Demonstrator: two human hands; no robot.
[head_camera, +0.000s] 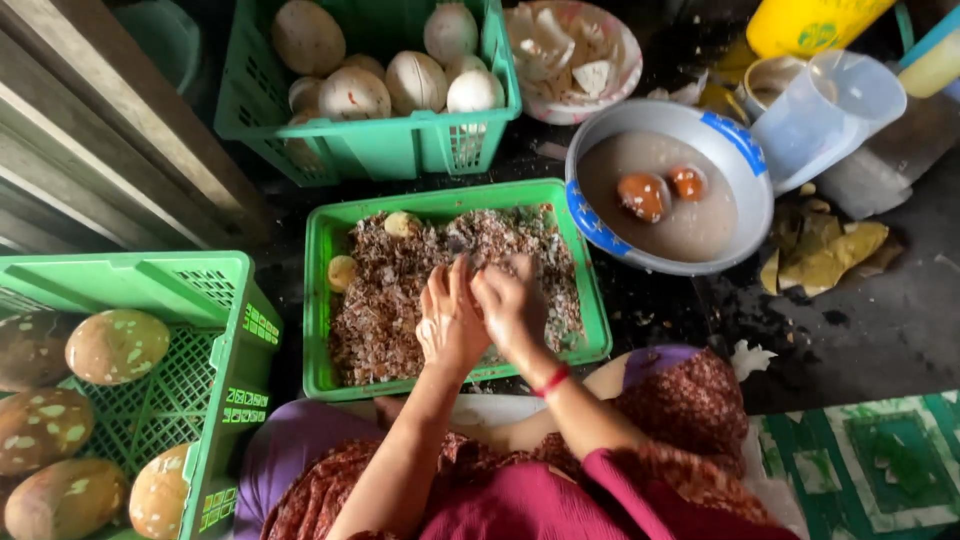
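Hands (480, 315) meet over crate (320, 300) (peelings inside).

Bright green crates (322, 300) are showing brown peelings (400, 290); mottled brown-and-cream fruits (117, 345) are filling one, pale cream ones (415, 80) another; a grey basin (735, 215) is wearing blue patches; a red wristband (551, 381) is circling one wrist

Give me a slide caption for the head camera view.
Both hands work together over a green tray of brown peelings, crates of round fruit alongside.
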